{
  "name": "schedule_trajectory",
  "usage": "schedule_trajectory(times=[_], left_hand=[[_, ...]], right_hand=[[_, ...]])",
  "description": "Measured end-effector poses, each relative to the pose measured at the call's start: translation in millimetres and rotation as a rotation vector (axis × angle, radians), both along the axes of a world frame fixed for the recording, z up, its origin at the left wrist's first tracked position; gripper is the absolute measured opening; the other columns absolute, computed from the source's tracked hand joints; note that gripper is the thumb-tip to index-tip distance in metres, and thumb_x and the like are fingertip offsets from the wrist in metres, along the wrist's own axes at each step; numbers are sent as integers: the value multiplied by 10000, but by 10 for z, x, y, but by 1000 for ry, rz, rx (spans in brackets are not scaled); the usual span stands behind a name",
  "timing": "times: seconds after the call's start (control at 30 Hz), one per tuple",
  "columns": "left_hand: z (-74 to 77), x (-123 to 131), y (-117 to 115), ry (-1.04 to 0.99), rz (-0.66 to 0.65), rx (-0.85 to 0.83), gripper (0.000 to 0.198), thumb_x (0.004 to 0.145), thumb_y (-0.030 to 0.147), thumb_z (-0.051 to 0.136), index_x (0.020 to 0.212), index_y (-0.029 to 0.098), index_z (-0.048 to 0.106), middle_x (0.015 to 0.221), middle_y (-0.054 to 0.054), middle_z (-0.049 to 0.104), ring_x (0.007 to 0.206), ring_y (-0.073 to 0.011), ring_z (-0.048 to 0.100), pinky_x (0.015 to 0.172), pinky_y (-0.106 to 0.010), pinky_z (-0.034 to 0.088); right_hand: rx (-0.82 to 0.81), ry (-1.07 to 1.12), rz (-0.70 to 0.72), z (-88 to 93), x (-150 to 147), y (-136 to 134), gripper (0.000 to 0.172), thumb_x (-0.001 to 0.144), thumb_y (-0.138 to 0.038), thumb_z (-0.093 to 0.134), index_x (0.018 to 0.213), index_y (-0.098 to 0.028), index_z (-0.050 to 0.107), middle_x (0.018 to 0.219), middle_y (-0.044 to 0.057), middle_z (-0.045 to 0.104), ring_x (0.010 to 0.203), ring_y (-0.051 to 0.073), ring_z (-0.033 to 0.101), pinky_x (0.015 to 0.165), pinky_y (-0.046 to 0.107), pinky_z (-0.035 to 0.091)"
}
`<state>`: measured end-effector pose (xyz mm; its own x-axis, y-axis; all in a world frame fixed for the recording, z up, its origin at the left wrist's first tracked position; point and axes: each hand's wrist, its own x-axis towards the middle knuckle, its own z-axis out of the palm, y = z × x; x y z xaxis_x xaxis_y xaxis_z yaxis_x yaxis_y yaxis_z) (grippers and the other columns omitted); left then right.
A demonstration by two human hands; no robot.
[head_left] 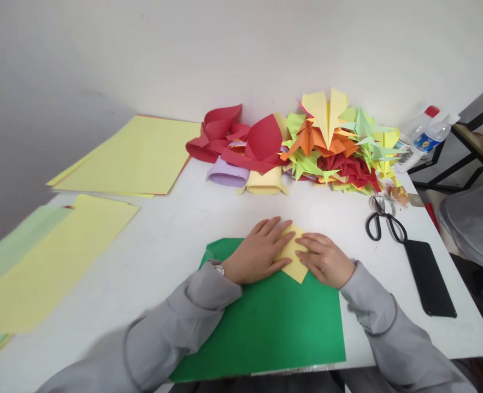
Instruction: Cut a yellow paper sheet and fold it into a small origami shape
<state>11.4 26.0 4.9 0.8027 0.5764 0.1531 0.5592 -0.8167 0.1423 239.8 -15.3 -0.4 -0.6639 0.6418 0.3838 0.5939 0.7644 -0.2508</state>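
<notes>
A small folded piece of pale yellow paper lies on a green sheet on the white table. My left hand rests flat with its fingers spread across the paper's left side. From the right, my right hand touches the same piece with its fingertips, fingers stretched out and slightly apart. Both hands press the paper from above, and neither is wrapped round it. The fingers hide parts of its left and right edges.
Large yellow sheets lie at the back left, more sheets nearer left. Folded paper shapes and red paper curls stand along the wall. Black-handled scissors, a black phone and plastic bottles are at right.
</notes>
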Motion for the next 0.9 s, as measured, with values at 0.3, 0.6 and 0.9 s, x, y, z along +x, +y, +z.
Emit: schedule_trajectory(times=[0.3,0.6,0.9], left_hand=[[28,14,-3,7,10,-12,566,908,492,410,1340,129,454,1429,-145,434,1321,-350,343,1054,-485,309],[-22,61,-65,-26,71,-4,590,890,530,428,1332,142,467,1428,-140,436,1324,-354,336,1072,-507,284],[-38,106,-74,-57,116,-28,558,905,530,388,1292,146,507,1397,-126,471,1320,-340,343,1073,-502,291]], right_hand=[[4,-2,4,12,-5,-3,237,918,-208,476,1026,-160,681,1186,110,645,1176,267,530,952,456,495],[9,-13,5,21,0,-1,232,914,-208,485,1030,-164,681,1194,107,642,1174,266,528,950,454,498],[12,12,9,-13,-5,-1,213,904,-187,505,1001,-150,690,1186,113,643,1179,268,521,959,444,488]])
